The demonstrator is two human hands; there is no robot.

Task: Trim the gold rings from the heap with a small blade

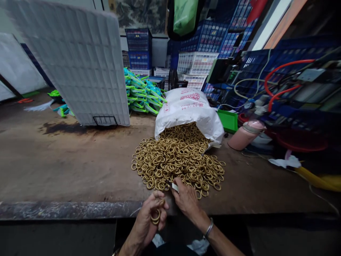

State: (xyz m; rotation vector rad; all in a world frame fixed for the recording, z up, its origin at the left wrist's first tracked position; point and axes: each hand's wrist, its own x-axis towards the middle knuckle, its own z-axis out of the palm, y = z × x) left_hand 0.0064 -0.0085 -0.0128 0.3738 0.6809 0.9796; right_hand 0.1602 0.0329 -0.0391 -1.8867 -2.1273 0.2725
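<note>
My left hand (150, 217) is curled around a few brass-coloured rings (155, 216) at the table's front edge. To its right, my right hand (185, 197) pinches a small tool (174, 187) with a pale handle part and a dark tip; its exact kind is unclear. The tool's tip reaches the near side of a large heap of brass-coloured rings (173, 160). Those rings spill out of the open mouth of a white woven sack (186, 106) with red print, lying on its side behind the heap.
A padded, quilted light-grey panel (87, 67) stands upright on the wooden table (80, 163). Behind are bright green and blue strips (144, 94) and stacked crates (197, 64). Rightward stand a pink bottle (243, 137), a green tray (227, 121) and red hoses (274, 80).
</note>
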